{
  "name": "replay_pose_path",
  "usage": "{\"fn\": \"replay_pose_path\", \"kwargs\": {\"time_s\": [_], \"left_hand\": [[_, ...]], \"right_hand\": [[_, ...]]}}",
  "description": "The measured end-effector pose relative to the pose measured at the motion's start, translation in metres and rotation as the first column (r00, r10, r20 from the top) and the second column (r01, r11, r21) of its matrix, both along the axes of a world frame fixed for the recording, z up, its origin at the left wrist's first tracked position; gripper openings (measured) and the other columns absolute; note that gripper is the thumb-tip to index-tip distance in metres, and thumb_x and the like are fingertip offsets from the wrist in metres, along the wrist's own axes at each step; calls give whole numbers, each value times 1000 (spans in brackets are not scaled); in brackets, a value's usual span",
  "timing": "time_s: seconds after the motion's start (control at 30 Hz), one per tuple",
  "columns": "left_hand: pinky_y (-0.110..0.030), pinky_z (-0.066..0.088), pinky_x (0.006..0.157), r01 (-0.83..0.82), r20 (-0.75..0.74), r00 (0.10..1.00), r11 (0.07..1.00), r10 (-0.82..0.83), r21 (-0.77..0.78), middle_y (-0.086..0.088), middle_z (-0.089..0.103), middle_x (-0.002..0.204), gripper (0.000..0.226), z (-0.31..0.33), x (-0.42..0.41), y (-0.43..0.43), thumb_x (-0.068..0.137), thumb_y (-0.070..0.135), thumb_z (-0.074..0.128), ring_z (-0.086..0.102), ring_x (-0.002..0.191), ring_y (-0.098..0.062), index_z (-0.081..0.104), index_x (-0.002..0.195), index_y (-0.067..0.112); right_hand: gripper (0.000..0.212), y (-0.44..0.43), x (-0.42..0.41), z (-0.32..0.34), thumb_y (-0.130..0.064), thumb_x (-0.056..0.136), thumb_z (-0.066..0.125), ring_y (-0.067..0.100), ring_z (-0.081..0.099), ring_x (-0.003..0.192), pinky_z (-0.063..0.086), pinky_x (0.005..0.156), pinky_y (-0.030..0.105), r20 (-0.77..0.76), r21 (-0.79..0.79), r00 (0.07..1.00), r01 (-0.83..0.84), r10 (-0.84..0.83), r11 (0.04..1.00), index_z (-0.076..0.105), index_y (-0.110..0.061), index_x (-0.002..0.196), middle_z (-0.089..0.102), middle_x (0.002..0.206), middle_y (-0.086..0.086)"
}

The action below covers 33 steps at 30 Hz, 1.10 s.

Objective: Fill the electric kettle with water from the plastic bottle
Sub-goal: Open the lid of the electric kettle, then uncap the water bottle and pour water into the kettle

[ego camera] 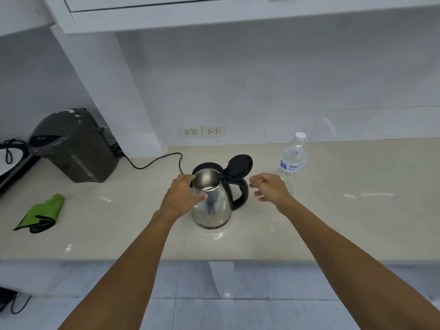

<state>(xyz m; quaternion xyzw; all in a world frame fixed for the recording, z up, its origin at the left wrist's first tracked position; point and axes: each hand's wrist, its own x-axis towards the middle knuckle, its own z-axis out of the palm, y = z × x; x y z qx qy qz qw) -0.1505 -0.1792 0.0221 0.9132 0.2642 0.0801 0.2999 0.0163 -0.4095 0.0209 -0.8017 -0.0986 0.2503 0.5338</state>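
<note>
Left hand (180, 196) is gripping the open-lidded kettle (212, 203); right hand (270, 188), at its three o'clock, is hovering open and empty.

Kitchenette or pantry nook, likely home or office. Evidence: beige stone countertop (333, 210) against white tiled wall (309, 91); white overhead cabinet (214, 15); twin wall sockets (202, 132) just above counter; stainless electric kettle (212, 206), dark thermo pot (73, 146), capped plastic bottle (291, 160), green cloth (41, 214).
</note>
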Motion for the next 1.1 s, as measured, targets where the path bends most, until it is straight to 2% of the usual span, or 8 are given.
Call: {"fn": "replay_pose_path", "kwargs": {"time_s": [0.07,0.13,0.37,0.57,0.77,1.0,1.1], "left_hand": [[-41,45,110,21,9,1000,1000,-21,6,0,51,138,74,8,0,-12,84,42,83,47,131,-20,52,147,20],[-40,44,110,51,19,999,999,-51,7,1,50,135,72,15,0,-25,84,43,82,46,131,-19,50,147,25],[-46,42,114,192,53,979,980,-195,49,2,45,152,84,35,-2,-78,83,52,80,42,143,-19,44,153,22],[-44,45,109,288,83,952,955,-294,74,-1,51,141,84,47,21,-128,84,54,79,46,138,-21,44,152,19],[-46,47,107,324,81,942,945,-326,37,-2,49,147,84,47,72,-166,86,55,76,47,137,-22,41,154,21],[-47,49,102,283,75,958,956,-278,-72,-5,43,147,95,18,165,-193,85,52,78,47,134,-27,27,157,18],[-49,46,107,205,82,978,965,-193,-166,-11,38,154,109,-3,202,-204,86,46,80,43,138,-31,10,163,15]], "right_hand": [[26,-11,-4,4,-40,89,66,17,69,91,57,85,35,192,-182,978,-40,75,982,73,-22,107,74,101,-7],[33,-24,-11,12,-46,88,65,14,63,97,50,87,30,304,-339,941,-41,151,940,70,-25,114,72,105,-9],[43,-77,-43,47,-52,88,63,21,61,115,50,93,38,449,-570,864,78,230,818,61,-30,126,70,116,-4],[48,-108,-46,83,-51,88,62,24,63,113,51,88,38,529,-619,815,180,236,764,58,-30,131,69,121,-1],[47,-116,-9,107,-46,90,62,25,65,109,53,86,38,601,-618,757,234,258,751,56,-26,132,69,120,1],[46,-93,75,113,-44,94,58,29,66,103,54,81,38,627,-616,703,185,335,765,57,-17,130,69,116,7],[42,-74,111,105,-43,97,55,31,64,102,49,74,35,628,-621,679,144,380,771,59,-13,127,65,114,11]]}}
